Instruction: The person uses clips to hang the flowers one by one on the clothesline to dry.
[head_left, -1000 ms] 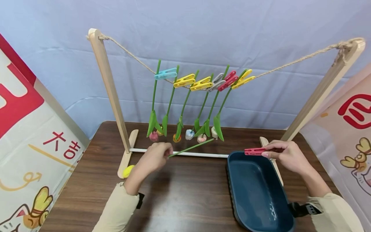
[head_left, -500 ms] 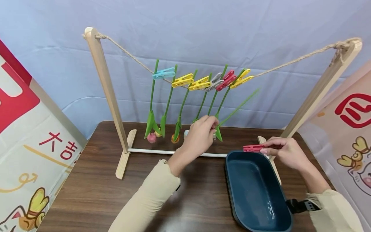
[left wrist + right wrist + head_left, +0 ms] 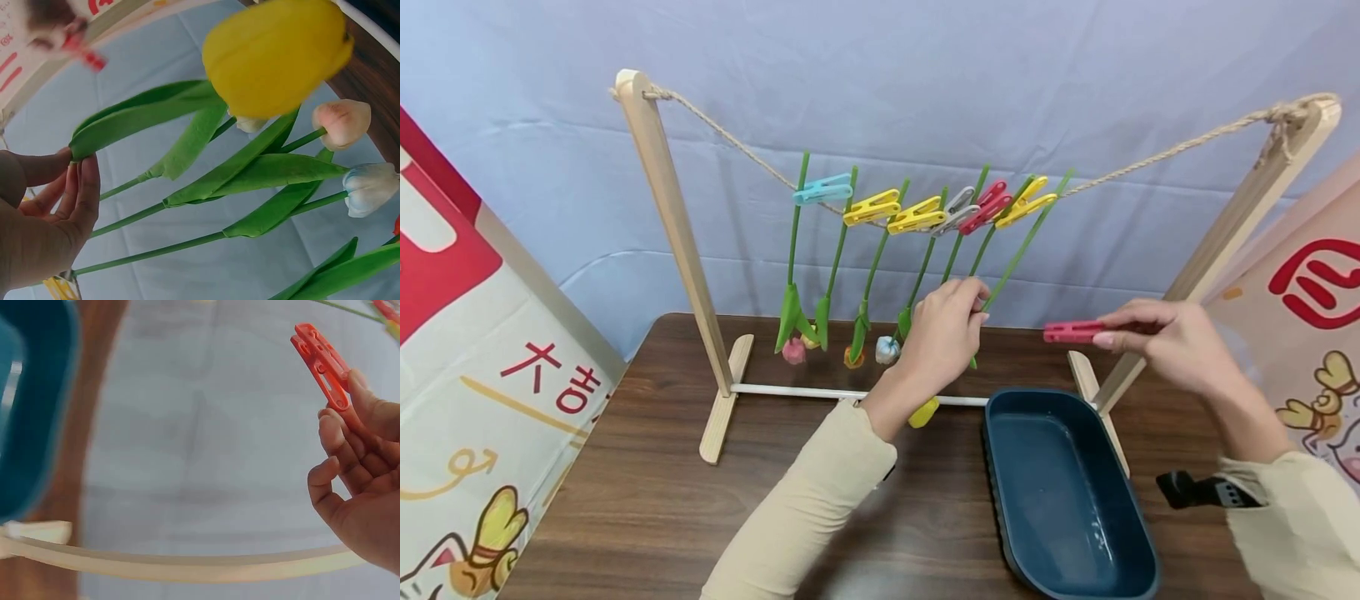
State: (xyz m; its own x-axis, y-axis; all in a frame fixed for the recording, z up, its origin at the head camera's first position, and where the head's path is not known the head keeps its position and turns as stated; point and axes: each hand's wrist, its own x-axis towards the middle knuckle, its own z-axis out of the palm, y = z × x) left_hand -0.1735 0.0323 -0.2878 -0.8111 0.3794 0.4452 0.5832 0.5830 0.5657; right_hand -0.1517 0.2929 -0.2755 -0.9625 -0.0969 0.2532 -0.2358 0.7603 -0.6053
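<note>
My left hand (image 3: 943,337) pinches an artificial yellow tulip (image 3: 275,59) at the base of its leaves. The flower points down, and its green stem (image 3: 1018,254) slants up to the twine rope (image 3: 1180,156), just right of the last yellow clothespin (image 3: 1026,202). Between thumb and fingers, my right hand (image 3: 1180,342) holds a red clothespin (image 3: 1070,332) by one end, below the rope and right of the stem. Several tulips, among them a pink one (image 3: 793,351) and a blue-white one (image 3: 372,190), hang upside down from clothespins; my left hand hides some of their flowers.
A wooden post (image 3: 673,225) stands at each end of the rope, joined low down by a white rod (image 3: 805,392). A dark blue basin (image 3: 1000,492) sits on the brown table (image 3: 647,517) at the right front. Pale blue cloth (image 3: 880,75) hangs behind.
My left hand has carried the yellow tulip rightward and up, and its stem has swung from nearly level to steep, reaching the rope. The right hand has lifted the red clothespin off the basin's rim.
</note>
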